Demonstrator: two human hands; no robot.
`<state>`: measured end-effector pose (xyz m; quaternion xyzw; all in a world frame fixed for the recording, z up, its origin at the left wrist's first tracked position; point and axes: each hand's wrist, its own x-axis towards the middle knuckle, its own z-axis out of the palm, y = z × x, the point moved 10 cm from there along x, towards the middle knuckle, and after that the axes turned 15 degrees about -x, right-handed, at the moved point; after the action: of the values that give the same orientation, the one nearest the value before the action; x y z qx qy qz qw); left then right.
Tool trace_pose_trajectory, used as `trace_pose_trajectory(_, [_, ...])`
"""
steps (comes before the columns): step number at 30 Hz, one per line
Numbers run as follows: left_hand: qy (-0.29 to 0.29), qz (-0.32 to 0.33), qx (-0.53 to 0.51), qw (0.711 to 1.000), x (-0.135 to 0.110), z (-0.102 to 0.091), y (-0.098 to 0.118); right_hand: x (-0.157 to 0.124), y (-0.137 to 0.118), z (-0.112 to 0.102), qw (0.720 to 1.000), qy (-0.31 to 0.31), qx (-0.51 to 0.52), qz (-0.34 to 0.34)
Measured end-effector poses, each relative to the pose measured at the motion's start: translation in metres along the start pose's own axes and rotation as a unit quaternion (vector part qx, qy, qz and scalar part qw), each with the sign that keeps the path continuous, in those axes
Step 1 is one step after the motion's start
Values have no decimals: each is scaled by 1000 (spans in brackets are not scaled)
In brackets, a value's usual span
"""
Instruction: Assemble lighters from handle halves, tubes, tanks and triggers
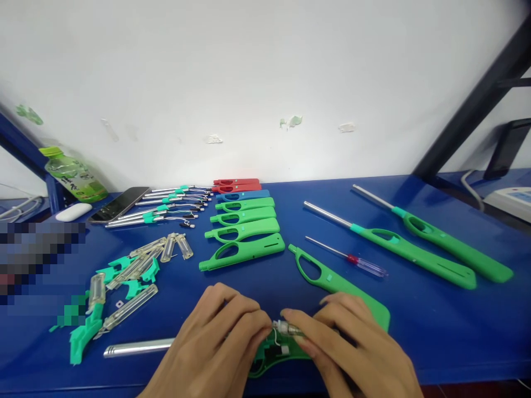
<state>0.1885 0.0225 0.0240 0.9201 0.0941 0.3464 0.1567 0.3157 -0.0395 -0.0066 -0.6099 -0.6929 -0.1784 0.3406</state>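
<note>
Evidently close work at the near edge of the blue surface (431, 337); clock centred on the hands, twelve toward the wall.

Right hand (352, 337) pinches a clear tank (290, 329) between thumb and finger, right above an open green shell (269, 370). Left hand (219, 331) curls over the shell's other end, fingertips bunched beside the tank's fitting; what exactly they grip is hidden. Metal tube (139, 347) sticks out at nine o'clock. A thin white wire (275, 336) and a black piece (272, 351) show below the fitting.

Handling, my judgement: steady the shell with the left hand, keep the tank in line with the shell's length, press gently and evenly. Leave the wire slack, clear of the rim; a trapped wire could snag or break. Check the black piece sits flat.

Nearby: matching half shell (369, 307) just beside the right hand, one to two o'clock; screwdriver (367, 265) beyond it; two whole lighters (423, 257) at two; loose tanks (133, 307) toward ten.
</note>
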Motion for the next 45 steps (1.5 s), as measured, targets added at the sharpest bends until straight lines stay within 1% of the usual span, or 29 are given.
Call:
trace_pose_trajectory(3, [-9, -6, -7, 1000, -4, 1, -1, 1, -2, -2, 1000, 11, -9, -10])
trace_pose_trajectory(5, [-5, -4, -12, 1000, -6, 2, -1, 1, -2, -3, 1000, 15, -11, -13])
trace_pose_trajectory(11, [4, 4, -13, 1000, -3, 2, 2, 1, -2, 0, 1000, 5, 1, -12])
trace_pose_trajectory(14, [-1, 11, -10, 1000, 0, 2, 5, 0, 0, 1, 999, 0, 32, 5])
trace_pose_trajectory(18, [9, 1, 25, 1000, 3, -1, 7, -1, 6, 6, 997, -27, 58, 43])
trace_pose_trajectory(21, [-3, 20, 37, 999, 4, 0, 12, 0, 6, 4, 996, -28, 66, 45])
trace_pose_trajectory(23, [-9, 30, 32, 999, 3, 1, 12, 0, 5, 4, 997, -33, 63, 39])
trace_pose_trajectory(28, [-9, 23, 21, 999, 0, 1, 7, 0, 6, 5, 997, -37, 40, 47])
trace_pose_trajectory(33, [-11, 13, 24, 1000, 1, 0, 5, -3, 9, 1, 998, -19, 6, 56])
trace_pose_trajectory(36, [1, 16, 53, 998, -7, -5, 5, -6, 11, 1, 998, -13, -15, 55])
trace_pose_trajectory(38, [4, 1, 60, 998, -16, -7, 0, -6, 11, 1, 999, -10, -18, 51])
trace_pose_trajectory(41, [13, -31, 34, 999, -29, -9, -9, -6, 11, 2, 999, -12, -26, 38])
trace_pose_trajectory(45, [19, -31, 14, 999, -36, -6, -11, -7, 11, 3, 998, -26, -62, 20])
